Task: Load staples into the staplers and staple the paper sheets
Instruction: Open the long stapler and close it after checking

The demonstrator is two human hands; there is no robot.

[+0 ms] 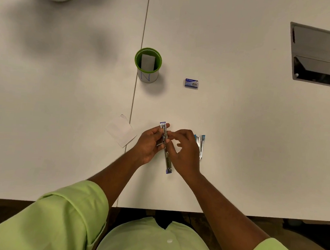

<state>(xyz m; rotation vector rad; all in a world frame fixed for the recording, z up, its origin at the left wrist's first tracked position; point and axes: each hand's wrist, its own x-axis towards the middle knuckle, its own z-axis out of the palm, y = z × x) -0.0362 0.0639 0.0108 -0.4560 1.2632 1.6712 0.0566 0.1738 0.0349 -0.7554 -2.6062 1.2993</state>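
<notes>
A small stapler (168, 163) with blue ends is swung fully open, stretched out lengthwise in front of me. My left hand (148, 143) grips its far half from the left. My right hand (185, 153) pinches at the metal channel near the middle, thumb and forefinger together; whether staples are between them is too small to tell. A second light-blue stapler (201, 146) lies partly open on the table just right of my right hand. A blue staple box (191, 83) sits farther back. White paper sheets (121, 131) lie left of my hands.
A green-rimmed cup (148, 65) marked with a blue N, holding a white card, stands behind the hands. A seam in the white table (136, 84) runs front to back. A recessed cable hatch (319, 55) is at the far right. The table's front edge is near my body.
</notes>
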